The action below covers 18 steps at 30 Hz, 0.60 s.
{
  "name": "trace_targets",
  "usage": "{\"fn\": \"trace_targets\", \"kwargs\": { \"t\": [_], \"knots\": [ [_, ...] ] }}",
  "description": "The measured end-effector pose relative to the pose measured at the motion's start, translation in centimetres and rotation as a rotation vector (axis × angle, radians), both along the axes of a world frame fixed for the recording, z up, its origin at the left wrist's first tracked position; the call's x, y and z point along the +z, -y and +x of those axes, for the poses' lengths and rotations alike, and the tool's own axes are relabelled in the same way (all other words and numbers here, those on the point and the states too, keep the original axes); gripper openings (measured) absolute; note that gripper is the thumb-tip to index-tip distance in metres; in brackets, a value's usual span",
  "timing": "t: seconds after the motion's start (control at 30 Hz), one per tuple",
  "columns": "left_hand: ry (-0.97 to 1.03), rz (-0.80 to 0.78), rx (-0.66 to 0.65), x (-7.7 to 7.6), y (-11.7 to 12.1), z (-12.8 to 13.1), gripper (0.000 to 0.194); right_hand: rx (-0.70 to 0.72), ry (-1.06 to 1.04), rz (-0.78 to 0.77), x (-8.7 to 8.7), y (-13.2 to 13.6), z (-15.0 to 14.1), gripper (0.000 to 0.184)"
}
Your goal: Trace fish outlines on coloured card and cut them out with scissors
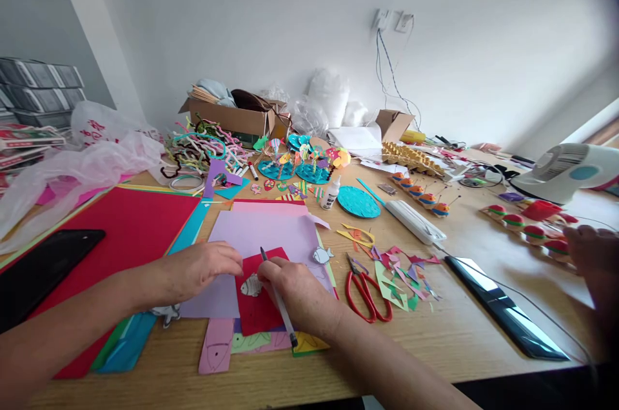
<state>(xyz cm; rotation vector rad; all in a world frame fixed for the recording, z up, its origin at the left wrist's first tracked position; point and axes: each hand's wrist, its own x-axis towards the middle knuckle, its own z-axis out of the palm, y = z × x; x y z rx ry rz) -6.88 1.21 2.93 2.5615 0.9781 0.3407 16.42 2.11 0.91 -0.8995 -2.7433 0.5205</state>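
- While the pen (284,314) is gripped in the right hand (294,284), the striped paper fish (250,285) is placed on the red card (258,316), its right end touched by that hand's fingers.
- Left hand (210,268) is rested at the card's left edge, fingers bent; whether the edge is pinched or only pressed cannot be told.
- Card is set on the lilac sheet (264,226).
- Risk, as judged: fish could be shifted if finger pressure is eased, since it seems loose; a stray mark could be left if the pen is dragged; card and sheet could be skewed by a sideways push; scissors could be nudged by the right forearm.
- Counted: one pen; one red card; one striped fish; one pale fish (320,255), right of the card; one pair of red-handled scissors (358,273); one glue bottle (331,193); one bare turquoise oval (358,202); one hand of another person (590,255), far right.
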Motion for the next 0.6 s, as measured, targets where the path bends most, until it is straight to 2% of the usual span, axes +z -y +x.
{"fn": "trace_targets", "kwargs": {
  "t": [0.2, 0.4, 0.53, 0.6],
  "knots": [
    [-0.011, -0.046, -0.116, -1.5, -0.7, 1.4, 0.037, 0.010, -0.039, 0.026, -0.6, -0.1, 0.1, 0.020],
    [-0.025, -0.072, -0.149, -1.5, -0.4, 2.0, 0.033, -0.016, -0.058, 0.011, -1.3, -0.3, 0.0, 0.019],
    [-0.020, -0.076, -0.154, -1.4, -0.5, 2.2, 0.033, -0.016, -0.132, -0.018, -0.8, -0.2, 0.0, 0.011],
    [-0.010, -0.071, -0.153, -1.5, -0.7, 2.2, 0.034, -0.006, -0.221, -0.046, -0.2, -0.1, 0.5, 0.015]
  ]
}}
